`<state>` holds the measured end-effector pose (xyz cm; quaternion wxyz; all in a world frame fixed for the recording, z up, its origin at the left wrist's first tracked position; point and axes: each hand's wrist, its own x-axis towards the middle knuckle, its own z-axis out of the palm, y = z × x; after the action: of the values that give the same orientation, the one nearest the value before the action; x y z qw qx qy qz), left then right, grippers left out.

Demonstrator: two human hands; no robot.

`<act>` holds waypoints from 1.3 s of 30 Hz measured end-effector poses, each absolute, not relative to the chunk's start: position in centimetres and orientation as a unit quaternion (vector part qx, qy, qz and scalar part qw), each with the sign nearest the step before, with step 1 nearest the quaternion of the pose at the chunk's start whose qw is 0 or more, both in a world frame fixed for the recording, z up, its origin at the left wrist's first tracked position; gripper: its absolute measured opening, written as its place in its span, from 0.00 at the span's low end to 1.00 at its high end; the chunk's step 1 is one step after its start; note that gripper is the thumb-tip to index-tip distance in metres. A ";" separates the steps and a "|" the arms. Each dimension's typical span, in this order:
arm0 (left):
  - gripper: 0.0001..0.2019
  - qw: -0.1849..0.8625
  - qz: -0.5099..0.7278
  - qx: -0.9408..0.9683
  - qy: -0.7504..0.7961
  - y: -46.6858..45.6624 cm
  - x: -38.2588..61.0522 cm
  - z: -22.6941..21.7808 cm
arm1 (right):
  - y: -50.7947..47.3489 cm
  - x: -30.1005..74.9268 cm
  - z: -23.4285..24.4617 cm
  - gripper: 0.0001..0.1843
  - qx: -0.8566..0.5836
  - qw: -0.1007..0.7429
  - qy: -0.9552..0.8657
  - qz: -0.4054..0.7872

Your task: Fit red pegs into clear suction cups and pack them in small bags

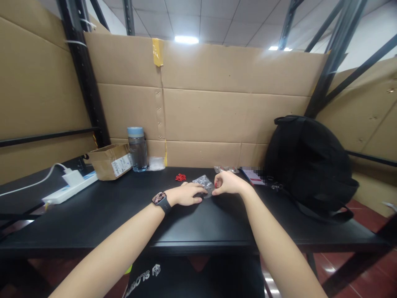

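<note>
My left hand [188, 193], with a dark watch [159, 199] on the wrist, lies palm down with its fingers stretched out. Its fingertips rest at the near edge of a clear plastic bag [203, 181]. At the right side of that bag, my right hand [228, 183] is closed, thumb and fingers curled together. A bit of red shows between those fingers, too small to make out fully. A small heap of red pieces [180, 177] lies on the black table, just beyond my left hand.
Another clear packet [221, 169] lies behind my right hand, near a pinkish-white card [256, 177]. A black backpack [307, 165] stands at right. To the left are a water bottle [138, 151], an open cardboard box [108, 162] and a power strip [70, 189]. Cardboard walls [211, 111] enclose the back.
</note>
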<state>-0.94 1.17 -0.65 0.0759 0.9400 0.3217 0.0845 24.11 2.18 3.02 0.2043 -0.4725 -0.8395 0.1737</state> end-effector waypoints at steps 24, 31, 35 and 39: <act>0.22 0.070 0.039 0.946 0.314 1.1 -1.5 0.1 | 3.0 22.5 1.2 0.17 -0.500 0.149 -0.846 0.112; 0.23 0.086 0.052 0.948 0.303 1.4 -1.5 -0.3 | 3.9 23.3 0.7 0.19 -0.451 0.174 -0.860 0.161; 0.26 0.097 0.053 0.942 0.318 1.4 -1.6 -0.4 | 4.8 23.0 -0.2 0.19 -0.462 0.212 -0.852 0.127; 0.27 0.101 0.038 0.940 0.325 1.4 -1.6 -0.4 | 5.1 22.5 -0.5 0.21 -0.468 0.243 -0.843 0.109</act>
<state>-1.60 1.41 -0.35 0.1005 0.9396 0.3249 0.0384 22.46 5.08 -0.53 0.2426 -0.4684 -0.8425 0.1089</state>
